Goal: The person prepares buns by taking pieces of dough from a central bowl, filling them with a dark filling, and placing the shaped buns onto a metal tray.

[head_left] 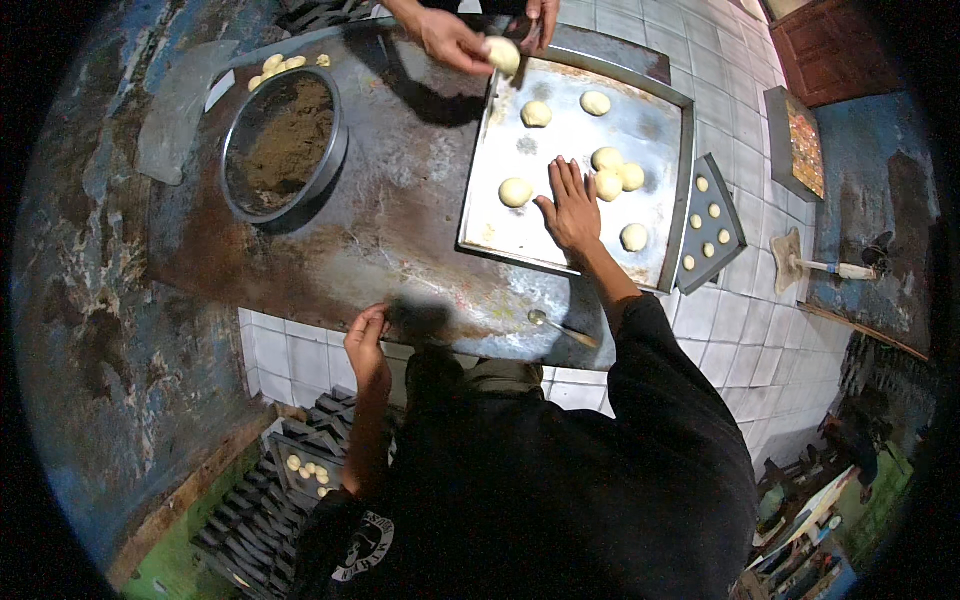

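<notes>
My right hand [572,205] lies palm down over the large metal baking tray [500,235], fingers stretched out; anything under the palm is hidden. Beside its fingertips, round pale dough balls [607,186] sit clustered together. A lone dough ball [515,192] rests to the left of that hand, and another dough ball [634,237] to its right. Two more are farther back on the tray. Near the table's front edge, my left hand [368,340] is raised with its fingers curled into a pinch; whether something small is between them cannot be made out.
Across the table [400,220], another person's hand [452,40] holds a dough ball [502,56] over the tray. A metal basin [230,185] with brown crumbly contents stands left, more dough behind it. A spoon [565,328] lies by the front edge. A smaller tray [708,262] sits right.
</notes>
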{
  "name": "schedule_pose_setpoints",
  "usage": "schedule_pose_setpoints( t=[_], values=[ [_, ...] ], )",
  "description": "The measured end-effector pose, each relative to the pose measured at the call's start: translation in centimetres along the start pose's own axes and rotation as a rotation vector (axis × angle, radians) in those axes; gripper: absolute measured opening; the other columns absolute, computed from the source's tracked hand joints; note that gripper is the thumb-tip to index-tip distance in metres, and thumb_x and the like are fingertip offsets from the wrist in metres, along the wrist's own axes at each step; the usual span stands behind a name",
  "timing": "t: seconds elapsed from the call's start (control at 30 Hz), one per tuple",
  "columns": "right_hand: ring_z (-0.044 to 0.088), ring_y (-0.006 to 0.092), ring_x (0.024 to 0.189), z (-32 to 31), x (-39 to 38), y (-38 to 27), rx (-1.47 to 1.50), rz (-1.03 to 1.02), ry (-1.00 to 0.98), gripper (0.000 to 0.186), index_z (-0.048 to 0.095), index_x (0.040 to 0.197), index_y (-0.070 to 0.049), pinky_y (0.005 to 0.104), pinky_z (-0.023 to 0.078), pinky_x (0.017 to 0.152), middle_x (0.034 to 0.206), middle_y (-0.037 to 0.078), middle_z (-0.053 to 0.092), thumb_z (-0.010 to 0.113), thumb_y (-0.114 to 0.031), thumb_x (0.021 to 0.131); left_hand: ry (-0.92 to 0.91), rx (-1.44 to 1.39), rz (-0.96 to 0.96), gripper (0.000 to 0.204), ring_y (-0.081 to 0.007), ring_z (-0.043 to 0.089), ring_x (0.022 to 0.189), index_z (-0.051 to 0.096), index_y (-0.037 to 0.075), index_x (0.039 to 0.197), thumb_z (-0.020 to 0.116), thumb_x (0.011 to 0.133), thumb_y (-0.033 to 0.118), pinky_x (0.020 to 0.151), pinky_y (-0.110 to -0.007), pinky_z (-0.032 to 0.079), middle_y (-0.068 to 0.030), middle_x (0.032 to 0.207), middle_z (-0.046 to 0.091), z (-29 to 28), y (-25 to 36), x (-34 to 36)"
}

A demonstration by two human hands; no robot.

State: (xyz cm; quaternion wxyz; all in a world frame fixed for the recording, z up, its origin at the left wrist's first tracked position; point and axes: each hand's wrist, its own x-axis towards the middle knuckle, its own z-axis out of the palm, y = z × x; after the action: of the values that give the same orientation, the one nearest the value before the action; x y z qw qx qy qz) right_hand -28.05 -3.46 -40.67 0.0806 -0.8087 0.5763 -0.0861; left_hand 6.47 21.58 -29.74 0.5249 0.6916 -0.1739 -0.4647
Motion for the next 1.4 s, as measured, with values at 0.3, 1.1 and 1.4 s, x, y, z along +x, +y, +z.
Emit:
schedule_pose_setpoints(
  t=[0.3,1.1,1.4],
  values=[
    [0.057,0.0262,0.124,-4.5,1.6,-6.1,0.068,-0.127,-0.13,0.036,0.06,0.129,-0.012,0.0522,0.038,0.11,0.13,0.008,0.06,0.06,-0.015,0.093,-0.133,-0.115,0.203,0.025,-0.0136,0.059,0.098,0.073,0.0,0.111,0.066,0.101,0.022,0.09,-0.031,0.045,-0.0035,0.11,0.07,2.3,1.3,0.5],
    [0.063,0.0214,0.082,-3.2,6.4,-39.0,1.24,0.455,-0.341,0.056,0.069,0.11,0.0,0.0367,0.05,0.078,0.092,0.015,0.07,0.042,-0.049,0.109,-0.543,-0.801,-0.245,0.042,-0.0215,0.06,0.122,0.057,-0.001,0.134,0.062,0.103,0.027,0.112,-0.04,0.043,-0.0084,0.127,0.065,-6.7,10.7,15.7],
    [0.063,0.0361,0.099,-1.3,25.6,-52.1,0.186,-0.634,0.227,0.032,0.067,0.11,-0.003,0.0432,0.052,0.09,0.112,0.018,0.06,0.074,-0.025,0.087,-0.083,-0.895,-0.262,0.034,-0.0244,0.068,0.109,0.065,0.004,0.12,0.072,0.096,0.027,0.098,-0.043,0.055,-0.0082,0.115,0.071,-22.1,14.1,20.8]
  ],
)
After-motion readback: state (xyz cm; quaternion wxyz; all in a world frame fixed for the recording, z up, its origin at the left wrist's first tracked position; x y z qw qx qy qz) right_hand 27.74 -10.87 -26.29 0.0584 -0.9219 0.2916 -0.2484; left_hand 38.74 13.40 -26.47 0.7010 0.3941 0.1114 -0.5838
